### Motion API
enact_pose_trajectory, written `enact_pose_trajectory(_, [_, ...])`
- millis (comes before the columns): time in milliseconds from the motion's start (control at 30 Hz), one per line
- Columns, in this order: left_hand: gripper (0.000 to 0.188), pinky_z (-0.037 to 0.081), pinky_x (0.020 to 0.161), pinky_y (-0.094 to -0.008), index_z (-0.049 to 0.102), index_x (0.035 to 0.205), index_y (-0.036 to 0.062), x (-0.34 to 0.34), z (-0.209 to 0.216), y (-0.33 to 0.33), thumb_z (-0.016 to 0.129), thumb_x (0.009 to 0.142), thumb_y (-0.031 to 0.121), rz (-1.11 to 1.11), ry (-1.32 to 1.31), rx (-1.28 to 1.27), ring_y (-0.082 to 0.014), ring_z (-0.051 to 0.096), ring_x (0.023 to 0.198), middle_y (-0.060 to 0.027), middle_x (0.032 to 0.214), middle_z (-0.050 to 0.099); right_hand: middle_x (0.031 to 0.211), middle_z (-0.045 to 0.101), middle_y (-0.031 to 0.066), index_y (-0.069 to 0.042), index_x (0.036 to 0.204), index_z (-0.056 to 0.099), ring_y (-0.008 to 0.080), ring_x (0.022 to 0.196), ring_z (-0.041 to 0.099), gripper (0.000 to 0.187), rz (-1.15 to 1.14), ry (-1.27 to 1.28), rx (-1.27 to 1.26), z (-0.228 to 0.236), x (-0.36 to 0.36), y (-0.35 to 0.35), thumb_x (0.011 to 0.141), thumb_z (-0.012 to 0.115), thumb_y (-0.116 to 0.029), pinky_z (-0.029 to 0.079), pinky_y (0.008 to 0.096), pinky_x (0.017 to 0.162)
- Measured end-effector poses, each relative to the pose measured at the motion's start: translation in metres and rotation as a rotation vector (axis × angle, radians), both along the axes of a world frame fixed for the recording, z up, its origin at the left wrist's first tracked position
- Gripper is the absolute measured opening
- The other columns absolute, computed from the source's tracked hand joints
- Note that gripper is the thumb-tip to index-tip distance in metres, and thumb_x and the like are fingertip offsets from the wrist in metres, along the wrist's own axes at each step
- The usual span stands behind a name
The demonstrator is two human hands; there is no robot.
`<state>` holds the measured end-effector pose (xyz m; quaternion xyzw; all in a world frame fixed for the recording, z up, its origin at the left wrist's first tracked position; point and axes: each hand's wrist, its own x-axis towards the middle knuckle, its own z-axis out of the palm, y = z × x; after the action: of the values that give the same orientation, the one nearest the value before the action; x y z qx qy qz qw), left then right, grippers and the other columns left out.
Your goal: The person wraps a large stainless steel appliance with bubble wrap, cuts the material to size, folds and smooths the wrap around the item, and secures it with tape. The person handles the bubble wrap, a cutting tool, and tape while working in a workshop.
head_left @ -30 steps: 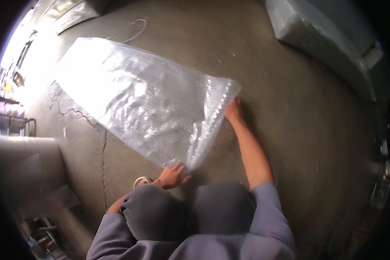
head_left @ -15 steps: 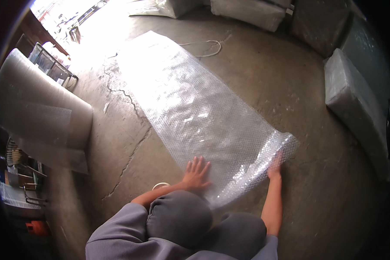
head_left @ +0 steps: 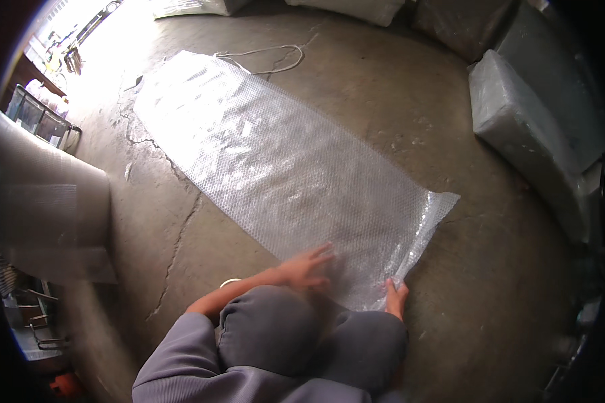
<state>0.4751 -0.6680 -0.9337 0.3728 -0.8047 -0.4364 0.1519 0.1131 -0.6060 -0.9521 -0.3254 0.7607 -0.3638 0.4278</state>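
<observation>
A long sheet of bubble wrap [head_left: 289,174] lies slantwise over the concrete floor, from the bright far left to just in front of my knees. Its near right end is folded over into a narrow strip. At the near corner of that fold, my right hand [head_left: 395,295] pinches the bubble wrap, thumb on top and the other fingers mostly hidden. My left hand [head_left: 308,269], slightly blurred, is over the sheet's near edge with its fingers apart and nothing in them. Whether it touches the sheet I cannot tell.
A big roll of bubble wrap [head_left: 54,195] stands at the left. Behind it is a dark-framed rack [head_left: 40,114]. A white cord [head_left: 275,52] loops by the sheet's far end. Large wrapped pieces [head_left: 511,101] stand at the right and back. A crack [head_left: 181,248] runs across the floor.
The rolled end has loosened into a flatter fold. My right hand has moved nearer to me, to its near corner. My left hand has shifted slightly right. The view has turned.
</observation>
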Motion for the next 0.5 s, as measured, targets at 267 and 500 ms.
enact_pose_trajectory(267, [0.072, 0.028, 0.119, -0.0528, 0.049, 0.145, 0.0088, 0.163, 0.013, -0.026, 0.070, 0.088, 0.047, 0.571, -0.724, -0.320, -0.0425, 0.028, 0.146, -0.0247, 0.156, 0.033, 0.105, 0.065, 0.0164, 0.004, 0.126, 0.058, 0.0239, 0.082, 0.068, 0.042, -0.131, 0.564, 0.066, 0.029, -0.307, -0.015, 0.092, 0.072, -0.014, 0.058, 0.0397, 0.067])
enact_pose_trajectory(500, [0.067, 0.027, 0.117, -0.0541, 0.049, 0.144, 0.0083, 0.202, -0.005, -0.011, 0.070, 0.090, 0.041, 1.094, -0.611, -0.305, -0.0456, 0.028, 0.144, -0.0274, 0.156, 0.030, 0.144, 0.052, 0.0261, 0.004, 0.144, 0.045, 0.0411, 0.135, 0.049, 0.060, 0.114, 1.091, -0.217, 0.098, -0.227, -0.071, 0.099, 0.062, -0.031, 0.036, 0.0476, 0.115])
